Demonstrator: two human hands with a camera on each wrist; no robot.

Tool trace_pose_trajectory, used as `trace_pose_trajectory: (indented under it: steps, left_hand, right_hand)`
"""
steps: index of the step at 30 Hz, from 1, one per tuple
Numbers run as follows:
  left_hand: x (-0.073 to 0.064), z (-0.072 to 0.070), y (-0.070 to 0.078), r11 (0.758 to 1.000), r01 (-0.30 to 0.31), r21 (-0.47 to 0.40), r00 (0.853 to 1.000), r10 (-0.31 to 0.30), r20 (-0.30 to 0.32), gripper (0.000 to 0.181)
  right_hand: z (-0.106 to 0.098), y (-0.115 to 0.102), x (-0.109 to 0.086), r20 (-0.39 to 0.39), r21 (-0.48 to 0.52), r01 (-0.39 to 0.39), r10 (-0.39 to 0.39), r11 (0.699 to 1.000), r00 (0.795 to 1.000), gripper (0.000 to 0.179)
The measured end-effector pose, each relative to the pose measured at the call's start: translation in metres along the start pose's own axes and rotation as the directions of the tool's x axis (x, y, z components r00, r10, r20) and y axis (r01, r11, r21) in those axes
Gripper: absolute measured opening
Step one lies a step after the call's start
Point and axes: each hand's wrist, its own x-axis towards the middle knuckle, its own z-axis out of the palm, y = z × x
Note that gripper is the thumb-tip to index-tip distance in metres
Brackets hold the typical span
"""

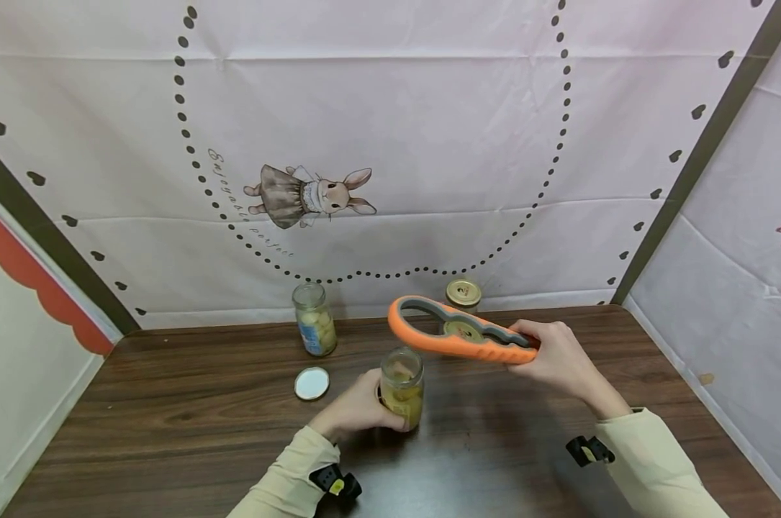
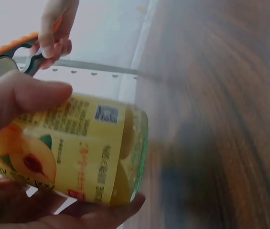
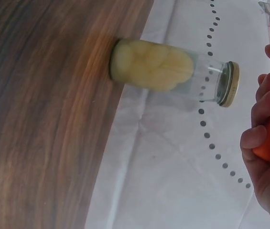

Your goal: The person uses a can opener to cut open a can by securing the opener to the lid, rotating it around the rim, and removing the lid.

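Note:
My left hand [image 1: 362, 408] grips a glass jar [image 1: 404, 396] of yellow fruit, its mouth uncovered. In the left wrist view, the jar's yellow label [image 2: 72, 143] shows a peach and a square code, and my thumb lies across it. My right hand [image 1: 556, 360] holds the handle end of an orange and grey jar opener [image 1: 458, 348], raised above the table to the right of the jar. A gold lid [image 1: 463, 331] sits within the opener's grey-lined loop. In the right wrist view, fingers [image 3: 264, 107] curl round the orange handle.
Toward the back left stands an uncovered jar [image 1: 315, 327] of pale fruit with a blue label. In front of it lies a white lid [image 1: 312, 383]. A gold-capped jar [image 3: 154, 67] of pale fruit stands at the back, partly behind the opener in the head view. Printed cloth [image 1: 429, 144] hangs behind the wooden table [image 1: 170, 432].

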Motion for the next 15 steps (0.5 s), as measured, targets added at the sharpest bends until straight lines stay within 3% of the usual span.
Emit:
trace_pose_trajectory:
  steps: [8,15]
  left_hand:
    - [0.001,-0.008,0.001,0.997,0.056,-0.051,0.994,-0.060,-0.094,0.046]
    - [0.008,-0.019,-0.006,0.997,0.070,-0.023,0.986,-0.073,-0.152,0.049]
  right_hand:
    - [-0.009,0.007,-0.014,-0.039,-0.014,-0.086,0.085,0.996,0.996,0.026]
    - [-0.014,0.014,-0.022,-0.063,-0.049,-0.070,0.067,0.996,0.996,0.026]
